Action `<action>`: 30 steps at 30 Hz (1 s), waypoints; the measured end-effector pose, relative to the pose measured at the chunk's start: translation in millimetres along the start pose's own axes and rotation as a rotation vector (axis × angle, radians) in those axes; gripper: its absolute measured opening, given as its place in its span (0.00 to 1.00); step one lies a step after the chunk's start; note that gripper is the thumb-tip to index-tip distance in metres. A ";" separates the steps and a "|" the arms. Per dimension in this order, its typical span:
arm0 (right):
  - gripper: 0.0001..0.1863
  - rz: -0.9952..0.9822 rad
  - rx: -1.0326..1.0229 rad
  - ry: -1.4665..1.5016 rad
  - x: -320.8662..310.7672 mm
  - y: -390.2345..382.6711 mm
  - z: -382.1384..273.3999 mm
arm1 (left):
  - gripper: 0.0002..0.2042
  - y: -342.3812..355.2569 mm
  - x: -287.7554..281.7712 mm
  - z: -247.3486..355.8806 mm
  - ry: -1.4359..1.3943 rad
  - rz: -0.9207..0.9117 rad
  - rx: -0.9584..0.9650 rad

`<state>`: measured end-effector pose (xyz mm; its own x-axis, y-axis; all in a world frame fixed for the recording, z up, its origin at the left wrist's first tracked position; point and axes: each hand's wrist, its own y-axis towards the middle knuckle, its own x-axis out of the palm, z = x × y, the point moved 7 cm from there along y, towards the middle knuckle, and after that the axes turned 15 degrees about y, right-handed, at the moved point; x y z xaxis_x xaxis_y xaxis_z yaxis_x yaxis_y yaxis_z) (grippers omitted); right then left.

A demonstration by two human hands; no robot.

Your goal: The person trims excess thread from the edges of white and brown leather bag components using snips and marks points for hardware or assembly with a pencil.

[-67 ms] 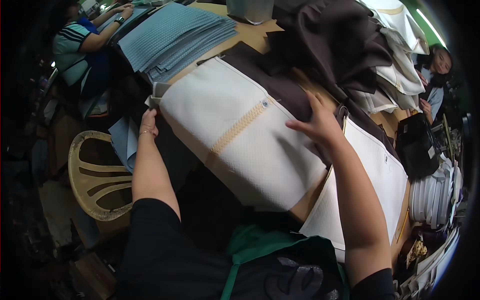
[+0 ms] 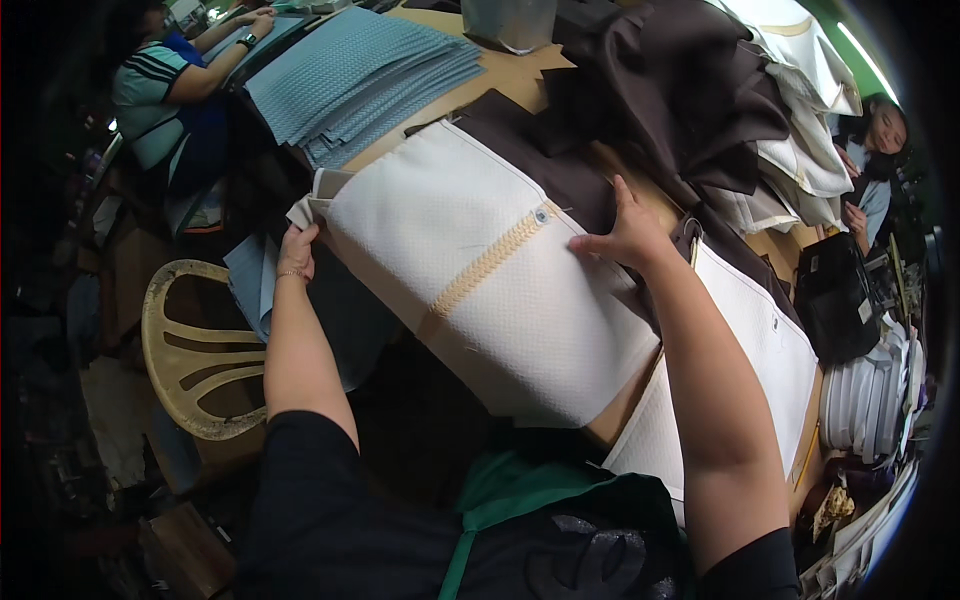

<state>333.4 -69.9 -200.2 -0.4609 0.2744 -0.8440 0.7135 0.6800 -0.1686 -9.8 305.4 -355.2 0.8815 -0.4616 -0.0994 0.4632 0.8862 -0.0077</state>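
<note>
A white textured fabric panel [image 2: 400,215] with a tan zigzag-stitched band [image 2: 487,262] and a small round metal fitting at the band's end lies over the table's near edge, part hanging down. At its far-left corner, my left hand [image 2: 298,252] is closed on the folded edge of the panel. My right hand [image 2: 635,232] is at the panel's right side, thumb and fingers spread, holding nothing; whether it touches the cloth I cannot tell. Under and beyond the panel lies dark brown fabric [image 2: 530,150]. A second white panel [image 2: 745,350] lies beneath my right forearm.
Stacked blue-grey textured sheets [image 2: 350,75] lie at the back left, near a translucent container [image 2: 510,25]. Dark brown cloth [image 2: 680,90] is heaped at the back right. A plastic chair [image 2: 165,340] stands left. Co-workers [image 2: 150,90] are at far left and far right.
My right hand has shifted slightly left relative to the white panel, and its shadow on the cloth has faded. The left hand keeps its hold on the corner. The whole view has shifted slightly.
</note>
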 end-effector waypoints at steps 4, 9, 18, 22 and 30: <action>0.44 -0.085 0.086 0.082 8.2 9.9 -0.6 | 0.18 -24.3 -9.7 55.4 -0.043 -0.086 0.102; 0.10 -0.220 -0.244 0.681 -11.4 -69.6 -56.5 | 0.14 -42.8 -28.1 128.1 0.033 -0.020 0.253; 0.11 -1.209 -1.164 0.613 26.4 -288.6 -150.5 | 0.17 -36.3 -23.0 182.6 0.190 -0.028 0.117; 0.13 -0.805 -0.942 0.574 14.2 -248.6 -149.5 | 0.14 -81.1 -35.8 245.3 -0.015 -0.126 0.387; 0.08 -0.314 -1.101 0.683 -8.3 -214.2 -150.2 | 0.11 -174.2 -72.3 295.1 0.258 0.039 0.426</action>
<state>105.0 -115.7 -80.7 -0.9274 0.0694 -0.3676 -0.1173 0.8791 0.4619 -127.2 172.8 -53.0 0.8724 -0.3562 -0.3348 0.4742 0.7829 0.4027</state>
